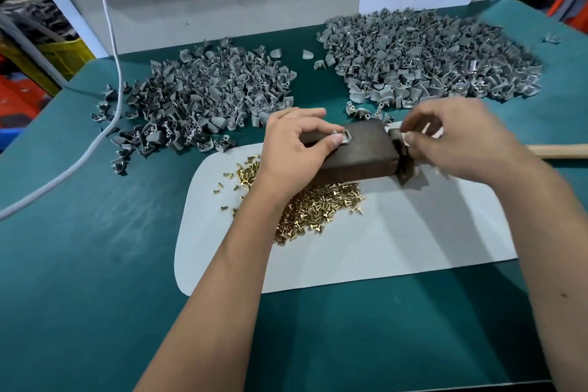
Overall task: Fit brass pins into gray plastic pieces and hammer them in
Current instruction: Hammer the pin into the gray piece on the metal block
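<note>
A dark metal block (pixel 356 149) is seen on a white mat (pixel 397 239), which lies on a green table (pixel 95 264).

Left hand (pixel 296 149): 1 small gray plastic piece (pixel 342 137) is pinched between thumb and forefinger and held on the block's top face, near its left end.

Right hand (pixel 461 140): blurred. The fingers are curled near the block's right end, where a hammer head (pixel 402 153) is seen just beside the block. A wooden handle (pixel 560 150) is seen running off to the right behind the hand. Whether anything is gripped cannot be told from the blur.

Brass pins (pixel 321 204) are heaped loose on the mat in front of the block, partly covered by the left forearm; a few strays are scattered to the left.

2 heaps of gray pieces are noted on the table beyond the mat: a darker left heap (pixel 203 95) and a larger, paler right heap (pixel 436 54). The 2 are well apart, with a few single pieces between.

A white cable (pixel 108 41) is trailed across the table's left side, past the left heap.
</note>
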`<state>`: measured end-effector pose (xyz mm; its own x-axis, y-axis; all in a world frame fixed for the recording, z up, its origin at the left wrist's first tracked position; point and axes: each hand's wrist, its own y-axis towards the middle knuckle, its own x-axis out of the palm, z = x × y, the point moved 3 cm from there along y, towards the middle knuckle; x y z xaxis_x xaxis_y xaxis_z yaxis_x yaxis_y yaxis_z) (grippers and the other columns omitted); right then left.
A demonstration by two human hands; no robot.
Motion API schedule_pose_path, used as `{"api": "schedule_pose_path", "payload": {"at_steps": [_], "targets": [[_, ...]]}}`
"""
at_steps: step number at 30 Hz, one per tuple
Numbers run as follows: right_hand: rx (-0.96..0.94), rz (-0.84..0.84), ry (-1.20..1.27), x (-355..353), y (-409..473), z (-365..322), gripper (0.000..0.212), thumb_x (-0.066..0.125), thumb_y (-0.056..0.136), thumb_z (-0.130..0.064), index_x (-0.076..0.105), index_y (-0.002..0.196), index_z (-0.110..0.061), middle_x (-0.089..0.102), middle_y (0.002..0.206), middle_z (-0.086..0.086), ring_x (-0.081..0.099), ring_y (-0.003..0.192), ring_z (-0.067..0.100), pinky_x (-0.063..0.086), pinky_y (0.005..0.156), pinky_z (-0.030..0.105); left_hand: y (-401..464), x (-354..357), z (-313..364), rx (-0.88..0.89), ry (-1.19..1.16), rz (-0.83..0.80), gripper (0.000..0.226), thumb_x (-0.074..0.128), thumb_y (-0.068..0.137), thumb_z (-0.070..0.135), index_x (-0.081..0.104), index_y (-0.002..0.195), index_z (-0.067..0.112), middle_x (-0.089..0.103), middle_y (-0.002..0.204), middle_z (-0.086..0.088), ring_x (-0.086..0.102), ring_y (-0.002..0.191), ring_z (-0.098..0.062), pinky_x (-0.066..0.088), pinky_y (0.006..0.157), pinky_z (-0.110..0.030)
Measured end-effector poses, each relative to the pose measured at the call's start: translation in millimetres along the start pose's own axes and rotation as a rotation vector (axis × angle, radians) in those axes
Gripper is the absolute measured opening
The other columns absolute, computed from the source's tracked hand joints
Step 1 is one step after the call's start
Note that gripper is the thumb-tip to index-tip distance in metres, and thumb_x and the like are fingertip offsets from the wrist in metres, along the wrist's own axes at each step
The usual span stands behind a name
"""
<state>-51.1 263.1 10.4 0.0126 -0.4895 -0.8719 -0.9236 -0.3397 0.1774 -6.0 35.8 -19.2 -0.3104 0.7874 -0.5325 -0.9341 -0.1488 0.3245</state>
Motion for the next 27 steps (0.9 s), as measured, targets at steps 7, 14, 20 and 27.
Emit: {"api": "schedule_pose_path", "payload": {"at_steps": [7,14,20,27], "targets": [[0.034,-0.239,-0.156,3.4,0.3,20.7,0.012,0.077,0.087,-0.017,0.07,0.096,-0.023,0.068,0.085,-0.009,0.06,0.076,0.011,0.046,0.071,0.03,0.7,-5.1,-7.5,-0.13,-0.175,-0.035,0.016,0.086,0.081,0.016,0.082,0.094,0.023,0.067,0.129,-0.001,0.059,0.122,-0.003,0.047,0.107,-0.033],[0.023,-0.057,-0.102,-19.0,8.1,12.1,0.013,0.054,0.103,-0.018,0.062,0.095,-0.014,0.067,0.087,0.006,0.059,0.079,0.028,0.048,0.072,0.041,1.0,-3.6,-7.7,-0.162,-0.228,-0.049,0.007,0.085,0.08,0.01,0.08,0.084,0.015,0.069,0.126,-0.001,0.063,0.115,0.0,0.046,0.102,-0.028],[-0.132,0.067,0.065,-17.3,2.3,-49.1,0.03,0.052,0.104,-0.028,0.052,0.075,-0.023,0.062,0.075,0.005,0.054,0.066,0.024,0.039,0.06,0.036,1.5,-4.9,-8.2,-0.186,-0.254,-0.054,0.009,0.086,0.078,0.011,0.082,0.082,0.018,0.071,0.122,0.0,0.065,0.115,-0.005,0.045,0.11,-0.039],[-0.24,0.347,0.078,-24.6,-0.2,-68.7,0.027,0.043,0.101,-0.037,0.061,0.101,-0.017,0.061,0.075,0.007,0.051,0.063,0.03,0.042,0.061,0.037,1.7,-4.5,-8.3,-0.206,-0.287,-0.06,0.013,0.087,0.077,0.012,0.082,0.078,0.024,0.073,0.119,-0.001,0.068,0.111,-0.007,0.05,0.107,-0.042]]}}
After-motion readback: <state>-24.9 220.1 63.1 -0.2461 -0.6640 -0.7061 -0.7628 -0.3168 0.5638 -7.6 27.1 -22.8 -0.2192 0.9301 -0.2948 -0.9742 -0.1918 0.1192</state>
